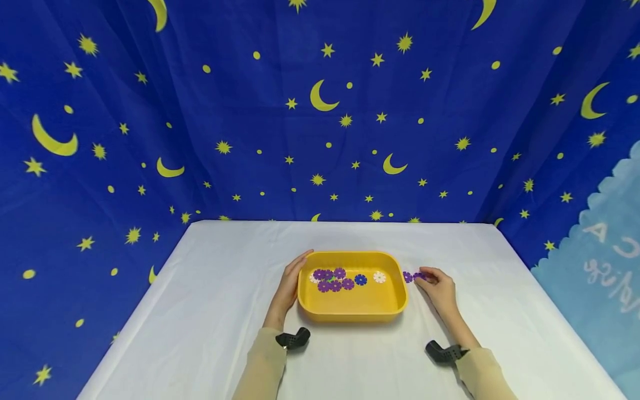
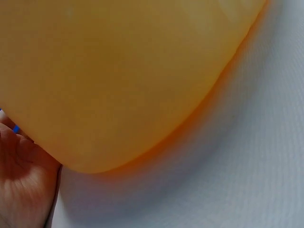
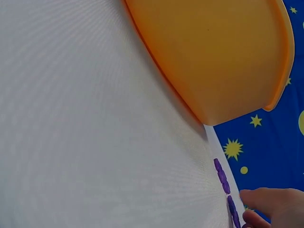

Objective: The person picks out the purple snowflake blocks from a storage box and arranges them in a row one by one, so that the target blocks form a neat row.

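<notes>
A yellow plastic bin stands on the white table, seen from outside in both wrist views. My left hand rests along its left outer wall, fingers extended toward the far left corner. Inside lie several purple notched flower discs, one blue disc, white discs and a bit of green under the purple ones. Just past the bin's right wall, a purple disc lies on the table. Beside it, my right hand has thumb and index finger about a second purple disc, low at the tabletop.
White cloth covers the table. Behind and along the sides hangs a blue curtain with yellow moons and stars. A light blue panel with white lettering is at the right. Black wrist cameras sit on both forearms.
</notes>
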Action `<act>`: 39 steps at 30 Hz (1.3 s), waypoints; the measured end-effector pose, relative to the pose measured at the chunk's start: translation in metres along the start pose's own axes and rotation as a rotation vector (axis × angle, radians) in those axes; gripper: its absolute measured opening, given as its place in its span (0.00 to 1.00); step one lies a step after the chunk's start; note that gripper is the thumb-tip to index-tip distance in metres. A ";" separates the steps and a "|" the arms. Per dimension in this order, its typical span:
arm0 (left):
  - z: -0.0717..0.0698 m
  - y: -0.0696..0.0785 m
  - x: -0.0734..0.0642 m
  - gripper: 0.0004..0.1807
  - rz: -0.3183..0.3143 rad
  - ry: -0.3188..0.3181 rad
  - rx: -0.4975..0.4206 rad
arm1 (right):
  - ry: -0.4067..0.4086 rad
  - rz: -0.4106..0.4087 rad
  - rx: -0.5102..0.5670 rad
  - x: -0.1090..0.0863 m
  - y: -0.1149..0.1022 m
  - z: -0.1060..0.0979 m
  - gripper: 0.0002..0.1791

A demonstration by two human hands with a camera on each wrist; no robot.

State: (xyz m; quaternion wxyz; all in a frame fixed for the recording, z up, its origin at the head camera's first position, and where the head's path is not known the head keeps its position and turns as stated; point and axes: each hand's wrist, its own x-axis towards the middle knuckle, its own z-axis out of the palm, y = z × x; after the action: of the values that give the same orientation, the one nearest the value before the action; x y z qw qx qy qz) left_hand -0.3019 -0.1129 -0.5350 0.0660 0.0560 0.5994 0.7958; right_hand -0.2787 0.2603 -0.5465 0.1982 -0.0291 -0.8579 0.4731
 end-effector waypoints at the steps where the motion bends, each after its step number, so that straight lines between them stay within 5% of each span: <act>1: 0.000 0.001 0.001 0.27 0.001 -0.002 0.000 | 0.013 0.014 0.018 0.000 -0.001 0.000 0.15; 8: 0.001 0.006 0.004 0.27 -0.001 -0.001 0.004 | 0.105 0.079 0.075 0.002 -0.011 0.000 0.11; 13: 0.000 0.007 0.005 0.27 -0.003 -0.003 0.004 | 0.165 0.134 0.217 0.005 -0.023 -0.001 0.12; 17: 0.000 0.007 0.005 0.27 0.009 0.013 -0.001 | 0.160 0.105 0.347 0.007 -0.036 0.000 0.14; 22: 0.001 0.007 0.004 0.26 -0.007 0.003 -0.008 | 0.169 0.046 0.387 0.004 -0.064 0.005 0.11; 25: 0.002 0.008 0.002 0.26 -0.018 -0.008 -0.013 | 0.113 0.028 0.414 0.003 -0.085 0.014 0.10; 34: 0.007 0.022 -0.009 0.24 -0.023 -0.025 0.010 | -0.222 0.007 0.442 0.008 -0.143 0.044 0.13; 39: 0.007 0.018 -0.010 0.25 -0.033 -0.017 0.017 | -0.301 -0.009 0.415 0.009 -0.150 0.058 0.13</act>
State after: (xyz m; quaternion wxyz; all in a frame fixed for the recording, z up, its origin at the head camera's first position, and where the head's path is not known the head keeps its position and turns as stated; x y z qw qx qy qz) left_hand -0.2914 -0.1126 -0.5158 0.0837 0.0534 0.6063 0.7890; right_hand -0.2880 0.1332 -0.4473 0.0724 0.0868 -0.7625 0.6370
